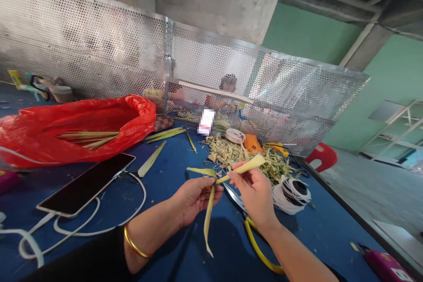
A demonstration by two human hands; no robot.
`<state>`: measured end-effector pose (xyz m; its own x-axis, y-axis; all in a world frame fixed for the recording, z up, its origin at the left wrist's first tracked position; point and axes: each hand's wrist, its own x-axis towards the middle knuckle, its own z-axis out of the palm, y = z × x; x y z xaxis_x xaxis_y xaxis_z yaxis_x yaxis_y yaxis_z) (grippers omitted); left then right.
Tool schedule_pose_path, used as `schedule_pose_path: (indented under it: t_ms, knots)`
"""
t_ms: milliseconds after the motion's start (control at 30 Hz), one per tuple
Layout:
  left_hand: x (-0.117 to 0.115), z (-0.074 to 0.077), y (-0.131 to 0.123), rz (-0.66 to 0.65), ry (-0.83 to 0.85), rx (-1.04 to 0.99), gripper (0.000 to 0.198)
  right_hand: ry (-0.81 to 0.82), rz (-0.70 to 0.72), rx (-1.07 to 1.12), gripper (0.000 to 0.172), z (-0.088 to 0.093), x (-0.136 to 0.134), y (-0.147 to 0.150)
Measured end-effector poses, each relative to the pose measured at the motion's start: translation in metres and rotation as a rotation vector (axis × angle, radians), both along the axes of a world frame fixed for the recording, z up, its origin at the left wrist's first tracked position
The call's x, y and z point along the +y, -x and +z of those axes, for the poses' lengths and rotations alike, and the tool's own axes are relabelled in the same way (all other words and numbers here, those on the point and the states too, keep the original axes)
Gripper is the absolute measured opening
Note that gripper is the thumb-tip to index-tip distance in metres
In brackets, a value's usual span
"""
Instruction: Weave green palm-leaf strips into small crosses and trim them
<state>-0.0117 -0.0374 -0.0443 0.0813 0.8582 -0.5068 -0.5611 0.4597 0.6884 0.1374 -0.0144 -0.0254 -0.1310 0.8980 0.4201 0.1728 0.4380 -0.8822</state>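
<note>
My left hand (194,198) pinches the crossing point of some pale green-yellow leaf strips (209,220). One end hangs down from my fingers and another sticks out to the left. My right hand (256,196) grips a wider leaf strip (249,164) that runs from that crossing up to the right. Below the hands, scissors with yellow handles (253,242) lie on the blue table (178,246), partly covered by my right hand and forearm. A pile of leaf scraps (224,150) lies just beyond my right hand.
A red plastic bag (82,114) with long leaf strips lies at left, beside a tablet (87,184) and white cable (143,200). At right stands a white cord spool (291,196). Behind are a lit phone (206,122), a tape roll (235,135) and a perforated metal screen (211,53); people sit beyond.
</note>
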Motion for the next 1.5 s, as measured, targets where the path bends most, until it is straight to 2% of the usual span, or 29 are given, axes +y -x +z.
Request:
schedule_pose_path:
  t_ms: [100,267,367,467,533,633,733,800,833,900,967,1000,1100,1167,1300,1500]
  knots:
    - [-0.002,0.002,-0.002,-0.02,-0.051,0.004,0.007,0.045,-0.004,0.039,0.019,0.001,0.003,-0.001]
    - [-0.005,0.006,-0.004,-0.093,-0.014,-0.041,0.008,0.067,0.048,0.089,0.015,0.002,0.005,-0.003]
    - [-0.005,0.004,-0.005,-0.105,0.0,-0.029,0.012,0.034,0.078,0.06,0.012,0.003,0.003,-0.003]
    - [-0.002,-0.001,-0.004,-0.082,-0.007,0.001,0.011,-0.071,0.139,-0.005,0.005,0.005,0.0,-0.004]
    - [0.001,-0.004,-0.002,-0.061,-0.024,0.016,0.009,-0.182,0.264,-0.09,0.004,0.009,-0.003,-0.005]
    - [0.006,-0.006,0.001,-0.068,-0.052,0.015,0.015,-0.291,0.538,-0.324,0.014,0.017,-0.009,-0.008]
    - [0.006,-0.003,0.0,-0.063,-0.084,0.022,0.019,-0.235,0.739,-0.535,0.02,0.023,-0.013,-0.01]
    - [0.004,-0.001,-0.001,-0.022,-0.103,0.05,0.017,-0.112,0.789,-0.552,0.017,0.023,-0.01,-0.011]
    - [0.003,0.0,-0.003,-0.001,-0.114,0.076,0.015,-0.036,0.749,-0.511,0.016,0.021,-0.008,-0.011]
    - [0.001,0.0,-0.005,0.024,-0.151,0.166,0.012,0.083,0.528,-0.403,0.016,0.014,-0.001,-0.009]
    - [-0.002,-0.001,-0.006,0.011,-0.213,0.284,0.016,0.104,0.266,-0.365,0.023,0.006,0.006,-0.006]
    - [-0.003,-0.001,-0.007,-0.009,-0.255,0.337,0.017,0.096,0.211,-0.371,0.025,0.002,0.008,-0.005]
    - [-0.005,-0.001,-0.007,-0.122,-0.359,0.41,0.019,0.058,0.228,-0.38,0.011,-0.004,0.012,-0.003]
    - [-0.006,0.002,-0.007,-0.196,-0.377,0.43,0.023,0.083,0.235,-0.323,0.017,-0.004,0.012,-0.003]
    - [-0.009,0.006,-0.006,-0.321,-0.325,0.406,0.025,0.218,0.17,-0.152,0.021,-0.004,0.013,-0.005]
    - [-0.015,0.008,-0.004,-0.54,-0.212,0.196,0.018,0.249,0.186,-0.161,0.022,-0.011,0.014,0.0]
